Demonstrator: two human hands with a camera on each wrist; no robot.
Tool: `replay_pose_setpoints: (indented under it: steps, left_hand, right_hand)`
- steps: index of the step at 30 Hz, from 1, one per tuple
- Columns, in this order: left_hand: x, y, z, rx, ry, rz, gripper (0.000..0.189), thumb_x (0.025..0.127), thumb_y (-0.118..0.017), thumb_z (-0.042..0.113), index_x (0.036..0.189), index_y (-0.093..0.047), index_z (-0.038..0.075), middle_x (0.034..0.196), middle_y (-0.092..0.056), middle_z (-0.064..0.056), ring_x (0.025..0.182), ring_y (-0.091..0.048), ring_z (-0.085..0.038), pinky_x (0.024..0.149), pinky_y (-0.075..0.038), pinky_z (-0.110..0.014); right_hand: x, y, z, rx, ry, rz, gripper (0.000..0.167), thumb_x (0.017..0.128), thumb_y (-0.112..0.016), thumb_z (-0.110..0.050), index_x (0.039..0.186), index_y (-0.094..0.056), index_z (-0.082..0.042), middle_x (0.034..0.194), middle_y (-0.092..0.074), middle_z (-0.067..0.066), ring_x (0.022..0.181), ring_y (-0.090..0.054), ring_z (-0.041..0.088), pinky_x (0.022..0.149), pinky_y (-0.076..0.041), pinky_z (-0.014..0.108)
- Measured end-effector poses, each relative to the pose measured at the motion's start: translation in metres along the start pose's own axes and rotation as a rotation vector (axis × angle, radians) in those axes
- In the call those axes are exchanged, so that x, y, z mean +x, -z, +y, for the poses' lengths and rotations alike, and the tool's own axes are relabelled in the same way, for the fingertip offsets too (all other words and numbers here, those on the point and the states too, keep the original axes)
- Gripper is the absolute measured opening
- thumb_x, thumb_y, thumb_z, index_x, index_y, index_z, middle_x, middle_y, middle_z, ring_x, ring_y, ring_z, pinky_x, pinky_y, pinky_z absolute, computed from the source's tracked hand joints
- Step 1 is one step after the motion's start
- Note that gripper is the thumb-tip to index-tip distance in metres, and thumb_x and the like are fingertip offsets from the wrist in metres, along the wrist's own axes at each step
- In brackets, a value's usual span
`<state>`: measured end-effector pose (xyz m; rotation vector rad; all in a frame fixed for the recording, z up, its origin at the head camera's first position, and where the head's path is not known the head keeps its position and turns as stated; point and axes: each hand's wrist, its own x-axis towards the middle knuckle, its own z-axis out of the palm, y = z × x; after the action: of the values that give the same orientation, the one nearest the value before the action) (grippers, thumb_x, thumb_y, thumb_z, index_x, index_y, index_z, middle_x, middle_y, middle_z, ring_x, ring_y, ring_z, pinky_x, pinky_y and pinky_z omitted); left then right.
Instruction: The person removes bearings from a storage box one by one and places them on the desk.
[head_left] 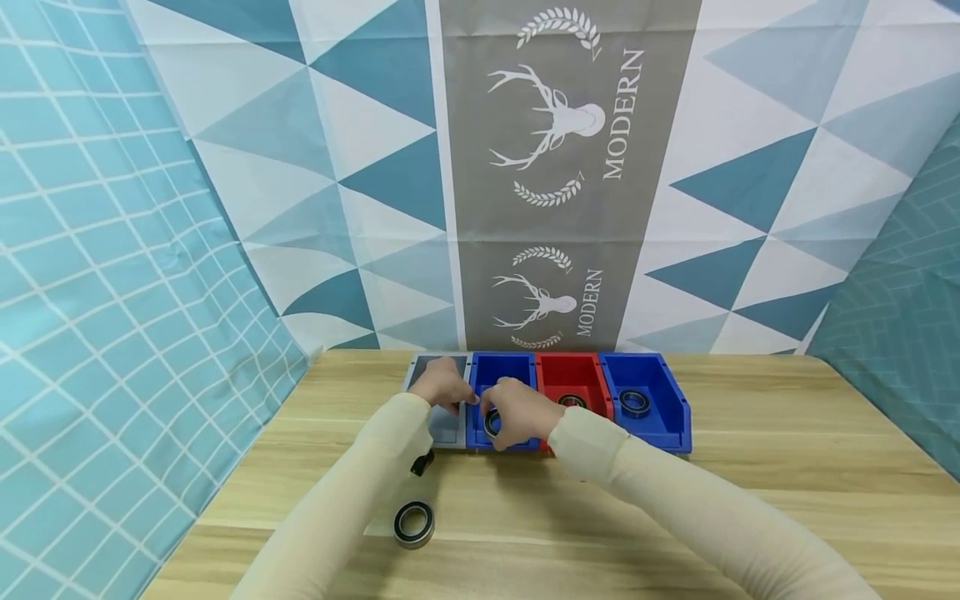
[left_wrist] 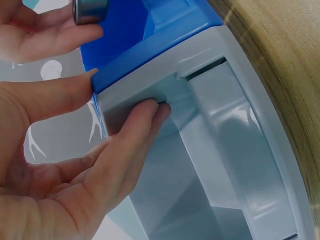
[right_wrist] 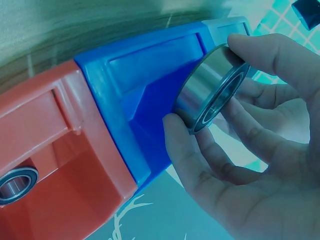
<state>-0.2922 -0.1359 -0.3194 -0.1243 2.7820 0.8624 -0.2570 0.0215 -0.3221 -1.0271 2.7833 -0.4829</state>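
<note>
Holds a ball bearing [right_wrist: 205,85] in the right hand [head_left: 517,410], clamped between the thumb at one edge and curled fingers at the other, tilted, with the bright steel outer ring and part of a dark-sealed face showing. Has it raised over the left blue bin [head_left: 504,365], second from the left in the row, apart from its walls.

Reaches with the left hand [head_left: 444,385] into the gray bin [head_left: 450,429] at the row's left end, touching the inner wall with nearly straight fingers, with the thumb at the neighboring blue rim. Sets thumb and fingers apart across the adjoining rims; cannot tell whether squeezing or merely resting there.

Shows, farther right, another bearing [head_left: 561,401] inside the red bin [head_left: 553,373], and one more [head_left: 623,404] inside the right blue bin [head_left: 678,418] at the row's right end. Includes a loose bearing [head_left: 400,527] lying flat on the wooden table [head_left: 750,467], near side, left of center. Also shows a small black object [head_left: 422,462] just beside the left cream sleeve [head_left: 352,492], too small to identify. Ends, at the far side, in a triangle-patterned backdrop [head_left: 480,208] with white stag heads and "MODERN".
</note>
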Motion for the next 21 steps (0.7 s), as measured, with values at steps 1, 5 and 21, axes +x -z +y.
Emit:
replay_pose_setpoints:
  steps: [1, 5, 21]
  left_hand:
    - [0.0, 0.0, -0.001, 0.001, 0.002, -0.001, 0.038, 0.08, -0.075, 0.013, 0.107, -0.062, -0.009, 0.113, -0.065, -0.028, 0.064, -0.073, -0.021, 0.072, -0.06, -0.032]
    - [0.001, -0.001, -0.002, 0.011, 0.0, -0.005, 0.041, 0.08, -0.075, 0.014, 0.11, -0.061, -0.009, 0.11, -0.066, -0.025, 0.063, -0.072, -0.02, 0.072, -0.06, -0.033]
    - [-0.002, 0.002, -0.002, 0.03, -0.003, -0.019, 0.04, 0.081, -0.075, 0.019, 0.11, -0.061, -0.006, 0.103, -0.068, -0.018, 0.064, -0.072, -0.016, 0.082, -0.058, -0.035]
  right_hand:
    - [-0.001, -0.001, 0.0, 0.0, 0.006, -0.001, 0.034, 0.07, -0.083, -0.01, 0.101, -0.07, -0.004, 0.101, -0.064, 0.009, 0.094, -0.051, 0.018, 0.079, -0.057, 0.034]
    - [-0.003, -0.005, -0.001, -0.006, 0.011, -0.005, 0.032, 0.07, -0.083, -0.011, 0.099, -0.071, -0.006, 0.101, -0.064, 0.008, 0.095, -0.052, 0.018, 0.08, -0.056, 0.034]
    - [-0.02, -0.018, -0.008, -0.096, 0.163, 0.019, 0.033, 0.07, -0.08, -0.015, 0.1, -0.068, -0.012, 0.097, -0.061, 0.006, 0.086, -0.051, 0.011, 0.067, -0.048, 0.017]
